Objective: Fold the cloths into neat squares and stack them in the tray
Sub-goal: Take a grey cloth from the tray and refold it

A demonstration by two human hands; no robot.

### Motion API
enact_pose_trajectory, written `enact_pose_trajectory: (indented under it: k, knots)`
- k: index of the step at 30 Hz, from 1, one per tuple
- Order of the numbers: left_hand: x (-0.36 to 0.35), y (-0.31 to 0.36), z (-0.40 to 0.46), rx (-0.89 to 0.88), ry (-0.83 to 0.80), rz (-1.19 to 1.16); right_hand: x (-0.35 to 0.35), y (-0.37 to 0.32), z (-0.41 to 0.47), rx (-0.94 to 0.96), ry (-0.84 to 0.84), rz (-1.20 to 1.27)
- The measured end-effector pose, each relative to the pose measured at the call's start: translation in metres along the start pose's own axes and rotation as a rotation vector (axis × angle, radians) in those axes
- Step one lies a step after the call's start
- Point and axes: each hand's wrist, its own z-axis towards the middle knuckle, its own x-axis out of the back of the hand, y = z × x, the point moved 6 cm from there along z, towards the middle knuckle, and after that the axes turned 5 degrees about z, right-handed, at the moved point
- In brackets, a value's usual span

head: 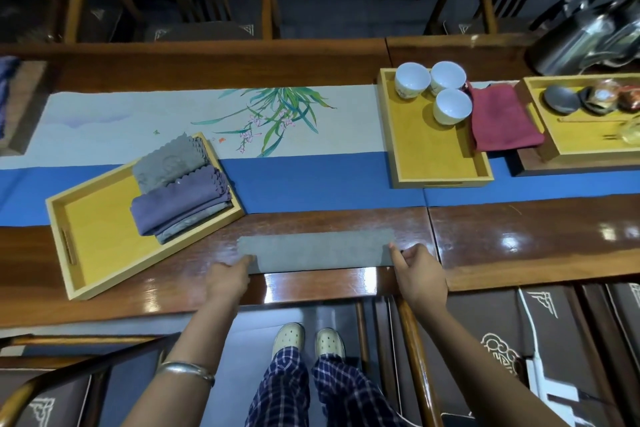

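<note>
A grey cloth [317, 251] lies folded into a long flat strip on the dark wooden table near its front edge. My left hand [229, 279] pinches the strip's near left corner. My right hand [418, 270] pinches its right end. To the left stands a yellow wooden tray [93, 218], turned at an angle. In its right half sits a stack of folded cloths: a purple one [180, 201] on top in front and a grey one [169, 163] behind it.
A blue and pale table runner [311, 180] runs under the trays. A second yellow tray [433, 156] at the right holds three white cups [450, 106]. A red cloth [502, 121] lies beside it, then a third tray of tea items and a metal kettle [588, 38]. Chairs surround the table.
</note>
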Motion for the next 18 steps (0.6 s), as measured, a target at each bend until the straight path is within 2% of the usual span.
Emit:
enact_pose_trajectory:
  k: [3,9,13,18]
  knots:
    - [-0.003,-0.005,-0.002,0.040,-0.063,-0.187,-0.004,0.001,-0.001,-0.040,-0.036,0.078]
    - [0.007,-0.013,0.007,0.008,-0.071,-0.201,-0.025,0.000,0.006,-0.237,-0.137,0.411]
    - [0.017,-0.020,0.008,-0.005,-0.109,-0.221,-0.040,-0.003,-0.003,-0.380,-0.321,0.717]
    - [0.023,-0.023,0.005,-0.045,-0.135,-0.242,-0.045,-0.004,-0.012,-0.410,-0.446,0.747]
